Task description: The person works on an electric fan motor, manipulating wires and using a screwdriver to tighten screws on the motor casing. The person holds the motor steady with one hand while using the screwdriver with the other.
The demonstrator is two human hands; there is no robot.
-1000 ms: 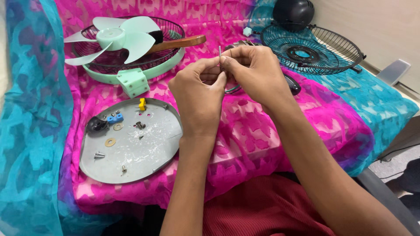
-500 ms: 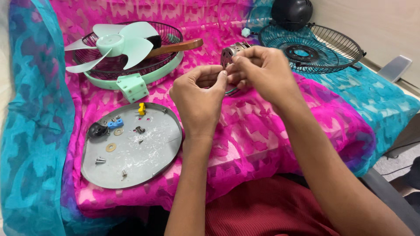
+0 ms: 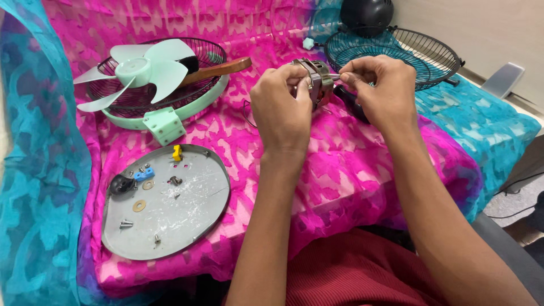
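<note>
Head view: a small fan motor point(image 3: 315, 81) is gripped above centre frame by the left hand point(image 3: 280, 107), while something thin at its side is pinched by the right hand point(image 3: 378, 88). That piece could be dropped if the pinch slackened. Since earlier, the motor has been lifted into sight.

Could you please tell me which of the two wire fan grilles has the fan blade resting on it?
The mint-rimmed grille at left carries the pale green blade; the black grille at right is bare.

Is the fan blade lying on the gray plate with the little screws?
No, the fan blade rests on the green-rimmed grille, behind the gray plate that holds the screws.
</note>
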